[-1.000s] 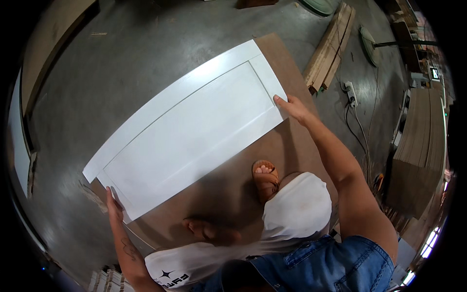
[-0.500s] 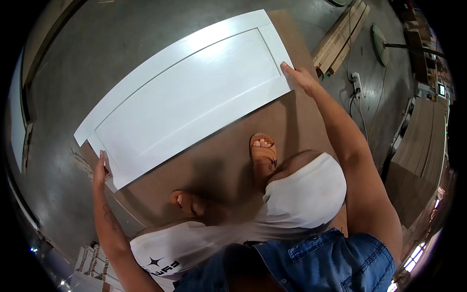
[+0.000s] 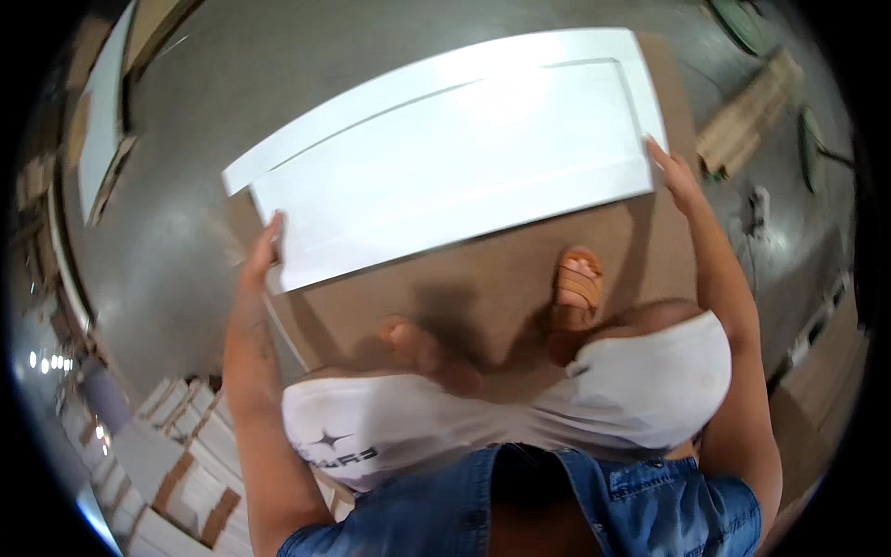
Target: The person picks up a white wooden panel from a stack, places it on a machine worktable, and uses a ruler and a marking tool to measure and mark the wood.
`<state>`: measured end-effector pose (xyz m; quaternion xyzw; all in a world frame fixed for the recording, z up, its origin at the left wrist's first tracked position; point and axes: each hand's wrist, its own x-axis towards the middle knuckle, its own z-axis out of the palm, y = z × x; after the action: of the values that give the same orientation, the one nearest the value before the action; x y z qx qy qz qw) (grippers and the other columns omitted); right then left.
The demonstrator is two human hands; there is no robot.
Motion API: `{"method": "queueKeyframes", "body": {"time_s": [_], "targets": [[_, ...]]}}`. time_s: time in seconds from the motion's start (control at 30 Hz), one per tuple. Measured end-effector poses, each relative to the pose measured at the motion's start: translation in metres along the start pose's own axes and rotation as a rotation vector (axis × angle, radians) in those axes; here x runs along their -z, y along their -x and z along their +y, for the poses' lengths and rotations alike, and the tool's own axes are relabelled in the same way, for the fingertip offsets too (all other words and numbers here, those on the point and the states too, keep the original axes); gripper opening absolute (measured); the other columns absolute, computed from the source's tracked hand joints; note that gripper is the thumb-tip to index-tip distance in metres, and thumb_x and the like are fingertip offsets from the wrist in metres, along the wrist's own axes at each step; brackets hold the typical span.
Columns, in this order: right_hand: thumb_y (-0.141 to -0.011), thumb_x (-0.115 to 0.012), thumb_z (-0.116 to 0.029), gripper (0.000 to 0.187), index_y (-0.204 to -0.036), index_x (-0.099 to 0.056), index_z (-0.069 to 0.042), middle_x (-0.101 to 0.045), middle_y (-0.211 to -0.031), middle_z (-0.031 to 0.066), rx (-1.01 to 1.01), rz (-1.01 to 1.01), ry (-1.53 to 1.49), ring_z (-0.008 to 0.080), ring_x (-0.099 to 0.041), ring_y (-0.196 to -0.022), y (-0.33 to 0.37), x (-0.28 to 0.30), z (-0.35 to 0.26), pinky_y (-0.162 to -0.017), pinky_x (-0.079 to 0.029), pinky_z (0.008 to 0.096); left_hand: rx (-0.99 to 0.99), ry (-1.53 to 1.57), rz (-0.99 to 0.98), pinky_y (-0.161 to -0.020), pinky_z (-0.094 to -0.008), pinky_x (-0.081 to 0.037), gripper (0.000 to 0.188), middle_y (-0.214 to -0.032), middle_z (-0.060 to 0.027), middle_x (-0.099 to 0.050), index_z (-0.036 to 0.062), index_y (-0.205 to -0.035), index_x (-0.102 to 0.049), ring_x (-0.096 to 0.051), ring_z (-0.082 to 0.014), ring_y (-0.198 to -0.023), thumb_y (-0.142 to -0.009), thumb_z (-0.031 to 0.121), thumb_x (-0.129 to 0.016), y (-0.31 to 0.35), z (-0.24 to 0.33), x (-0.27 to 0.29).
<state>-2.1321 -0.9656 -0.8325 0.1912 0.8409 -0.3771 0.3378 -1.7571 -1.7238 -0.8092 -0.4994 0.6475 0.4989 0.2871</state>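
A large white panel [image 3: 455, 158] with a curved far edge and a recessed inner field is held up across the view. My left hand [image 3: 267, 249] grips its left end, thumb on the top face and the other fingers out of sight beneath. At the right end my right hand [image 3: 676, 174] clasps the edge the same way, thumb uppermost. Below the panel lies a brown board [image 3: 520, 232] with my sandalled feet standing on it.
Stacks of white boards [image 3: 176, 455] stand at the lower left. Wooden planks [image 3: 750, 116] lie on the grey floor at the upper right, near a power strip [image 3: 759, 212] and round green bases [image 3: 740, 23]. More panels [image 3: 102, 121] lean at the far left.
My view has swung left, so the scene shifts rightward in the picture and the panel appears more level. Both hands keep their hold at its ends.
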Motion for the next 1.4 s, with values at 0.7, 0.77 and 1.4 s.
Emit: {"method": "queueKeyframes", "body": {"time_s": [0.7,0.77,1.4], "targets": [[-0.099,-0.060,-0.060,0.082,-0.151,-0.045,0.001,-0.054,-0.144,0.0152,0.019,-0.122,-0.173,0.0290,-0.053,-0.130,0.025,0.007,0.032,-0.111,-0.040,0.0407,0.010,0.628,0.355,-0.098,-0.0334,-0.052,0.080,-0.141,-0.0093,-0.059,0.0029,-0.153,-0.046,-0.060,-0.0247,-0.124,-0.102,0.065,-0.049,0.060,-0.119,-0.021],[-0.097,-0.066,-0.050,0.076,-0.149,-0.046,0.002,-0.057,-0.141,0.0141,0.177,-0.165,0.012,0.0285,-0.054,-0.128,0.023,0.013,0.026,-0.110,-0.041,0.0397,-0.187,0.189,0.425,-0.104,-0.0374,-0.050,0.080,-0.146,-0.0113,-0.056,0.0034,-0.156,-0.038,-0.059,-0.0265,-0.128,-0.099,0.053,-0.065,0.064,-0.128,-0.012],[-0.086,-0.076,-0.002,0.038,-0.121,-0.061,0.003,-0.071,-0.103,0.0158,0.488,0.117,0.726,0.0221,-0.069,-0.092,0.033,0.018,0.031,-0.080,-0.055,0.0356,-0.419,-0.975,0.307,-0.102,-0.0489,-0.049,0.095,-0.127,-0.0253,-0.063,0.0057,-0.154,-0.030,-0.059,-0.0442,-0.118,-0.074,0.002,-0.081,0.087,-0.056,0.003]]}}
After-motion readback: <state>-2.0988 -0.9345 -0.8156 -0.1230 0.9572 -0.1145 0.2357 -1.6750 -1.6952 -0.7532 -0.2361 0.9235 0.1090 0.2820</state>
